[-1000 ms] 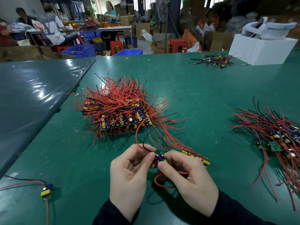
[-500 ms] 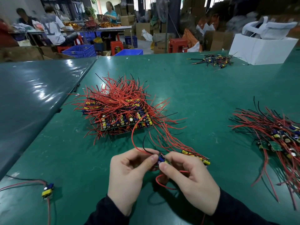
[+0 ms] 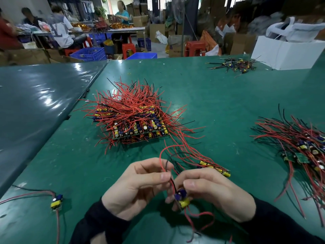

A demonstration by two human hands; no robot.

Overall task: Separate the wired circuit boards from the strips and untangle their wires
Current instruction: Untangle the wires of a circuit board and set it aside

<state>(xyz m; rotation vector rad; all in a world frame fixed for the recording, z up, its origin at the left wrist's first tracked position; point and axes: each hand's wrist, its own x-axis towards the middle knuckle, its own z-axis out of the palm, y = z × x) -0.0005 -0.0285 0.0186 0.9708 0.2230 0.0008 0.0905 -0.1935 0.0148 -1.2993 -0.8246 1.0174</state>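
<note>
A small circuit board [image 3: 182,198] with a yellow and a purple part hangs between my hands, free of its strip. My right hand [image 3: 211,192] holds this board between thumb and fingers. My left hand [image 3: 139,184] pinches the board's red and black wires [image 3: 162,161] just above it. Behind my right hand lies the strip of boards [image 3: 215,167] on the green table, its red wires running back to the big pile of wired strips [image 3: 133,117].
A single separated board [image 3: 56,202] with its wires lies at the near left. A heap of separated boards [image 3: 302,147] spreads at the right. A small dark bundle [image 3: 235,65] and a white box [image 3: 288,51] sit at the far right. A grey table [image 3: 35,103] adjoins on the left.
The board has come off the strip's end and moved toward me in my right hand. My left hand shifted from the board to its wires.
</note>
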